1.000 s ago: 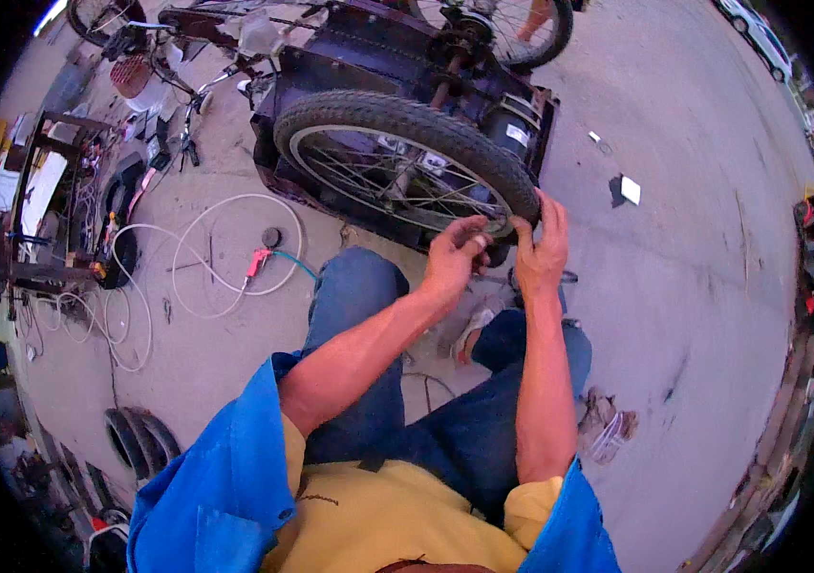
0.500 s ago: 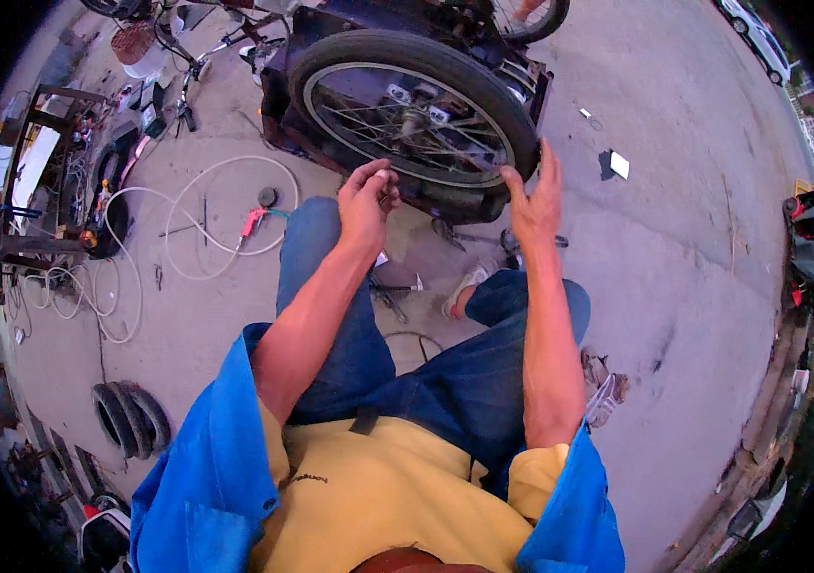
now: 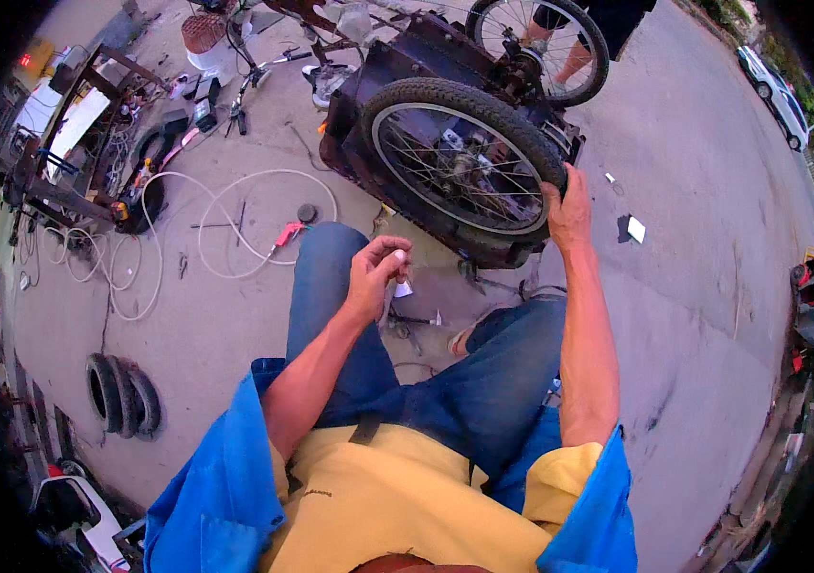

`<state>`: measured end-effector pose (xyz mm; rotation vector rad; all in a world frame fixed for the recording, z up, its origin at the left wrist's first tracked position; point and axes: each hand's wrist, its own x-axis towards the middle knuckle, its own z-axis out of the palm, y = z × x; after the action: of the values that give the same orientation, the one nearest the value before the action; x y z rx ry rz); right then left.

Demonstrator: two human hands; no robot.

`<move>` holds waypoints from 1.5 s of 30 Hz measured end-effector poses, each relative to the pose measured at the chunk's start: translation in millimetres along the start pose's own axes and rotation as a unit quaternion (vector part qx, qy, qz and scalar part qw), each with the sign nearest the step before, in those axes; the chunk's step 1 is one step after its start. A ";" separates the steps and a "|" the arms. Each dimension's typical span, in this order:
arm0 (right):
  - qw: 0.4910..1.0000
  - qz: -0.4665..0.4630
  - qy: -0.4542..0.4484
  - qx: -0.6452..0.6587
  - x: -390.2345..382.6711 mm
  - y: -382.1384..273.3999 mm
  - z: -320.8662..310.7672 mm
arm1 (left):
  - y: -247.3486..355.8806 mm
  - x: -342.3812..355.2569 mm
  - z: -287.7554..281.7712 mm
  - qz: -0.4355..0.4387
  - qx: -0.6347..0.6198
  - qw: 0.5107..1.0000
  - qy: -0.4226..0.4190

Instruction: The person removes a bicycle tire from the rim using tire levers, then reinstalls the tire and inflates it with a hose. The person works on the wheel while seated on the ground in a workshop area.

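Observation:
A spoked wheel with a black tire (image 3: 464, 95) is mounted at the side of a dark, rusty metal cart frame (image 3: 350, 143). My right hand (image 3: 569, 210) is closed round the tire's right edge, thumb on the near side and fingers at the outer tread. In front of the cart, above my left knee, my left hand (image 3: 374, 275) is held apart from the wheel. Its fingers are curled together; whether something small is pinched in them is hidden. Below it several hand tools (image 3: 412, 325) lie on the ground between my legs.
To the left lie a pink-red air gun (image 3: 289, 233) and a looped pale hose (image 3: 202, 258). Old tires (image 3: 120, 396) stand farther left, near a cluttered metal rack (image 3: 73, 196). A second wheel (image 3: 598, 67) is behind, with a person's legs (image 3: 574, 62) beside it.
My left hand has drawn back from the wheel toward my knee. My right hand stays at the tire's edge and now wraps round it. The view has shifted, showing more of the second wheel.

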<state>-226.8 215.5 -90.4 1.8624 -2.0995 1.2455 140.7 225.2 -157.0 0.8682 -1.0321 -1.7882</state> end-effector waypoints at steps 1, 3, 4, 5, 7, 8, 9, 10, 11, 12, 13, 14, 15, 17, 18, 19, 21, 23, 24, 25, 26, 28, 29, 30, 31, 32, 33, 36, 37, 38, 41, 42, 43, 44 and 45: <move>1.000 0.002 -0.015 -0.012 3.6 -8.0 -0.6 | 0.9 -5.9 -4.9 0.000 0.012 1.000 0.012; 0.999 0.006 -0.023 -0.037 8.6 -17.8 9.1 | 3.2 -18.8 -14.2 0.011 0.035 0.999 0.025; 0.999 0.004 -0.024 -0.047 16.3 -23.1 11.9 | 6.7 -24.1 -15.8 0.011 0.035 0.999 0.016; 0.998 0.002 -0.031 -0.047 22.6 -27.3 11.5 | 10.6 -27.7 -18.0 0.010 0.037 0.999 0.005; 0.998 -0.007 -0.003 -0.062 20.3 -16.8 5.5 | 16.4 -30.0 -8.9 0.016 0.040 0.999 -0.023; 0.997 -0.009 0.014 -0.075 20.6 -5.2 0.0 | 21.8 -26.5 -5.6 0.023 0.079 0.996 -0.022; 0.998 0.010 0.011 -0.058 17.4 3.3 -1.9 | 25.1 -23.6 -0.9 0.028 0.116 0.992 -0.027; 0.998 0.036 0.013 -0.055 11.0 4.0 -9.9 | 31.1 -19.9 -1.5 0.024 0.141 0.989 -0.046; 0.994 0.095 -0.026 -0.054 8.6 -9.4 -15.3 | 34.7 -15.0 -10.4 0.020 0.170 0.985 -0.037; 0.985 0.145 -0.057 -0.069 6.2 -35.7 -18.1 | 39.2 -13.5 -22.4 0.009 0.167 0.985 -0.033; 0.976 0.176 -0.091 -0.088 1.5 -41.9 -19.6 | 31.7 -11.4 -35.1 0.006 0.148 0.989 -0.022; 0.973 0.119 -0.087 -0.177 -7.2 -36.5 -17.1 | 24.7 -7.5 -39.6 -0.029 0.121 0.992 -0.005; 0.986 0.035 -0.061 -0.154 0.2 -65.3 -22.4 | 17.0 -5.5 -40.6 -0.026 0.094 0.995 -0.019; 0.983 -0.140 -0.009 -0.115 16.3 -130.3 -37.3 | -0.3 4.8 -60.5 -0.029 0.070 0.997 -0.026; 0.963 -0.262 0.064 -0.030 28.7 -170.2 -37.4 | -6.9 9.8 -70.3 -0.033 0.074 0.997 -0.010; 0.941 -0.324 0.067 0.070 34.5 -211.9 -51.7 | -6.8 13.7 -52.7 -0.059 0.015 0.995 0.078; 0.900 -0.399 0.081 0.155 45.6 -259.9 -67.5 | -2.7 20.8 -37.8 -0.098 -0.032 0.983 0.149; 0.883 -0.438 0.069 0.157 49.1 -298.2 -64.6 | -44.1 38.6 -66.4 -0.136 0.026 0.990 0.004; 0.875 -0.448 0.066 0.169 55.1 -307.0 -54.1 | -57.3 47.7 -88.3 -0.127 0.089 0.983 -0.098; 0.868 -0.454 0.067 0.186 66.0 -316.5 -34.5 | -46.8 54.7 -95.8 -0.118 0.075 0.987 -0.084; 0.863 -0.460 0.065 0.199 77.0 -324.3 -14.9 | -39.1 57.8 -100.1 -0.107 0.059 0.990 -0.069; 0.863 -0.459 0.050 0.205 100.8 -334.5 16.3 | -32.2 72.6 -94.7 -0.122 0.019 0.991 -0.057; 0.864 -0.457 0.043 0.208 114.1 -338.6 37.4 | -30.0 85.4 -98.2 -0.137 -0.002 0.990 -0.042; 0.853 -0.456 0.038 0.253 128.7 -349.5 75.3 | -12.7 83.7 -126.9 -0.147 -0.010 0.989 0.019; 0.864 -0.441 0.026 0.243 135.6 -345.8 83.3 | -9.2 89.8 -103.8 -0.161 -0.035 0.986 0.009; 0.868 -0.422 0.025 0.259 140.4 -345.4 104.9 | 5.0 94.0 -102.8 -0.162 -0.043 0.985 0.036; 0.871 -0.410 0.022 0.269 144.3 -347.4 121.2 | 13.4 97.6 -106.2 -0.209 -0.055 0.976 0.033; 0.882 -0.379 -0.006 0.279 169.6 -367.2 165.4 | 33.6 96.5 -108.2 -0.160 -0.010 0.979 0.125; 0.886 -0.373 -0.022 0.274 177.1 -375.6 182.9 | 36.4 93.3 -100.7 -0.120 0.019 0.980 0.159; 0.893 -0.358 -0.041 0.268 183.3 -383.3 201.4 | 39.0 89.5 -96.1 -0.082 0.050 0.977 0.190; 0.925 -0.300 -0.115 0.203 214.2 -387.9 233.4 | 29.4 77.9 -110.0 -0.250 -0.214 0.924 0.192; 0.931 -0.281 -0.151 0.177 223.0 -382.6 242.7 | 28.5 77.2 -110.2 -0.248 -0.233 0.920 0.193; 0.931 -0.265 -0.201 0.151 229.4 -380.8 252.5 | 33.7 69.5 -112.6 -0.246 -0.251 0.915 0.199; 0.928 -0.250 -0.249 0.123 235.5 -376.7 262.8 | 39.6 62.0 -114.6 -0.244 -0.268 0.910 0.203; 0.928 -0.215 -0.289 0.094 241.9 -369.3 271.3 | 46.7 55.5 -113.8 -0.246 -0.276 0.905 0.211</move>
<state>146.4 -116.5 47.5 2.8579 -1.6384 0.8859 233.8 128.2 -169.7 1.1352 0.0025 -2.0175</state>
